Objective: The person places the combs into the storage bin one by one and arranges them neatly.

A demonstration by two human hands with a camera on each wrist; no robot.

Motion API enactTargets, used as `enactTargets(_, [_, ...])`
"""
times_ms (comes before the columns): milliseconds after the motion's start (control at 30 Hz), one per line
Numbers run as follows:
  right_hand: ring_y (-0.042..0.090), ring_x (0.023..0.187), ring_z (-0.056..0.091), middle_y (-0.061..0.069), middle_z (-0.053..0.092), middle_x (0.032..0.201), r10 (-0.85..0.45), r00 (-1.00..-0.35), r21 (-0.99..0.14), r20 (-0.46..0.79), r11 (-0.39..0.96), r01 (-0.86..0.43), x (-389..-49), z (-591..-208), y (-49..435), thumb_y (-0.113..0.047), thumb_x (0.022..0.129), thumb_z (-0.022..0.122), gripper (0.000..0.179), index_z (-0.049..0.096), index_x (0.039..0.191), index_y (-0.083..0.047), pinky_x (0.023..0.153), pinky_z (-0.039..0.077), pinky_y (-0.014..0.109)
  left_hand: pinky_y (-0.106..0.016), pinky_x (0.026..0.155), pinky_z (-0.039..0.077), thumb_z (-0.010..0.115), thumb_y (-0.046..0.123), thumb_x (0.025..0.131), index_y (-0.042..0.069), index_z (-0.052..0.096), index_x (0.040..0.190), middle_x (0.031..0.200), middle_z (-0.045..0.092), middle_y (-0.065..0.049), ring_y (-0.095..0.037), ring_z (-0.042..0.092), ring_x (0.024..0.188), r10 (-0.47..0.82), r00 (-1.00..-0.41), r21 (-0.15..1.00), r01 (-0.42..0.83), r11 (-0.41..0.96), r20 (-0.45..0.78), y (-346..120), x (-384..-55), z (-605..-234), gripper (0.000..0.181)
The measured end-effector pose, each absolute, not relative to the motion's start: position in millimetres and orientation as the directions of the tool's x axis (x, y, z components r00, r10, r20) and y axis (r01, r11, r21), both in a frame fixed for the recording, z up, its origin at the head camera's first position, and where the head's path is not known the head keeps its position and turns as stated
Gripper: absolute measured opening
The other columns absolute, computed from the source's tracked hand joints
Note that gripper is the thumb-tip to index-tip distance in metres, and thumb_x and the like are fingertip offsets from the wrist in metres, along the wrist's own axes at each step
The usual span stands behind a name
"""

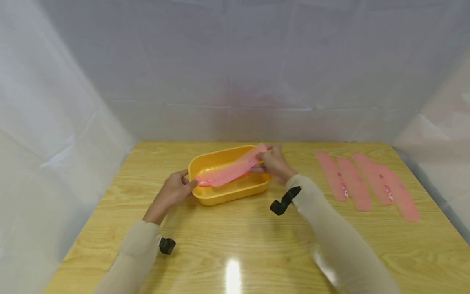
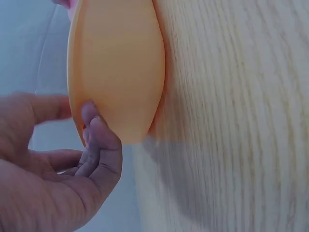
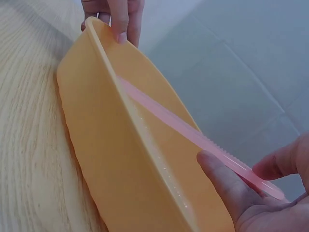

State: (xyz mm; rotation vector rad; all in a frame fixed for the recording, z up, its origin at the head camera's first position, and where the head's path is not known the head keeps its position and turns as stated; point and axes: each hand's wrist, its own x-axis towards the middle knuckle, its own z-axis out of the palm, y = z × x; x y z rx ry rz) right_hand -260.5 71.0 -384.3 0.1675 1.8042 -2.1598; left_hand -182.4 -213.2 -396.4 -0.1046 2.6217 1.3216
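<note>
A deep yellow plastic tray with rounded corners stands on the table. My left hand grips the rim at its left end, thumb over the edge and fingers curled outside. In my right hand, thumb and fingers pinch the upper end of a long, flat pink plastic strip. The strip slants down into the tray, its lower end near my left thumb. Fine ridges run along one edge of the strip in the right wrist view. Beneath it, a brighter pink edge shows inside the tray.
Several similar pink strips lie side by side on the wooden table at the right, some with printed patches. White sheeting hangs behind the table and at both sides. A black camera mount is strapped to each wrist.
</note>
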Motion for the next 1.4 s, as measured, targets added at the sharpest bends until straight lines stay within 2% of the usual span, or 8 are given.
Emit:
enactTargets(133, [0.032,0.066,0.068,0.025,0.053,0.1,-0.171,-0.943,-0.937,-0.287,-0.155,0.313,-259.4,-387.6,63.7,0.002,0.092,0.048,0.046,0.016,0.123,-0.007,0.072,0.055,0.039,-0.027,0.054,0.045,0.056,0.013,0.092,0.0,0.035,0.144,0.08,0.051,-0.011,-0.023,0.056,0.069,0.035,-0.98,0.782,-0.136,0.609,-0.198,-212.7,-179.6,-396.7,0.058])
enactTargets(300, [0.033,0.067,0.067,0.025,0.051,0.101,-0.171,-0.944,-0.939,-0.282,-0.15,0.308,-257.6,-391.4,56.3,0.001,0.093,0.048,0.045,0.017,0.125,-0.008,0.075,0.055,0.041,-0.034,0.065,0.053,0.052,0.007,0.092,-0.002,0.036,0.143,0.083,0.049,-0.011,-0.023,0.057,0.072,0.017,-0.98,0.796,-0.15,0.586,-0.197,-211.5,-182.1,-398.3,0.054])
enactTargets(433, [0.038,0.074,0.066,0.026,0.048,0.109,-0.178,-0.942,-0.939,-0.283,-0.15,0.31,-256.2,-394.3,52.3,0.002,0.093,0.048,0.048,0.016,0.128,-0.007,0.082,0.052,0.045,-0.039,0.072,0.054,0.051,0.007,0.093,-0.002,0.035,0.143,0.084,0.048,-0.012,-0.026,0.06,0.078,0.008,-0.978,0.803,-0.165,0.572,-0.207,-212.6,-185.0,-399.9,0.053])
enactTargets(833, [0.035,0.073,0.065,0.026,0.038,0.125,-0.124,-0.938,-0.92,-0.325,-0.188,0.344,-257.5,-398.2,45.0,0.007,0.091,0.046,0.054,0.012,0.13,-0.008,0.077,0.054,0.042,-0.041,0.071,0.054,0.049,0.007,0.096,0.0,0.038,0.142,0.087,0.048,-0.014,-0.028,0.061,0.078,0.04,-0.979,0.812,-0.142,0.567,-0.199,-213.2,-186.4,-397.7,0.048])
enactTargets(1033, [0.029,0.071,0.063,0.024,0.042,0.126,-0.101,-0.934,-0.931,-0.343,-0.092,0.352,-257.2,-398.6,42.3,0.01,0.089,0.05,0.075,0.0,0.142,-0.007,0.078,0.054,0.039,-0.041,0.07,0.054,0.048,0.008,0.097,-0.001,0.045,0.136,0.087,0.046,-0.012,-0.022,0.059,0.073,0.035,-0.978,0.807,-0.149,0.571,-0.205,-213.0,-188.2,-396.6,0.04])
enactTargets(1233, [0.021,0.061,0.058,0.025,0.036,0.135,-0.099,-0.938,-0.944,-0.331,0.023,0.33,-256.1,-399.1,43.2,0.012,0.085,0.051,0.079,0.002,0.146,-0.003,0.08,0.053,0.041,-0.04,0.07,0.054,0.048,0.009,0.097,-0.001,0.038,0.142,0.088,0.047,-0.013,-0.019,0.058,0.071,0.012,-0.976,0.799,-0.171,0.577,-0.217,-211.9,-189.5,-396.6,0.048])
enactTargets(1333, [0.02,0.058,0.058,0.022,0.032,0.14,-0.097,-0.939,-0.942,-0.33,0.098,0.321,-254.6,-399.2,44.1,0.011,0.084,0.052,0.088,-0.007,0.148,-0.003,0.082,0.052,0.045,-0.04,0.07,0.054,0.049,0.009,0.097,0.0,0.036,0.144,0.089,0.048,-0.013,-0.02,0.059,0.071,0.006,-0.975,0.794,-0.178,0.581,-0.222,-211.5,-190.2,-397.3,0.049])
enactTargets(1400, [0.022,0.059,0.062,0.023,0.038,0.138,-0.093,-0.94,-0.937,-0.329,0.154,0.313,-254.1,-400.0,44.8,0.009,0.084,0.053,0.094,-0.014,0.148,-0.003,0.08,0.053,0.045,-0.039,0.07,0.054,0.049,0.009,0.097,0.001,0.037,0.144,0.089,0.048,-0.013,-0.02,0.059,0.072,0.006,-0.973,0.792,-0.183,0.583,-0.229,-211.3,-190.6,-397.7,0.049])
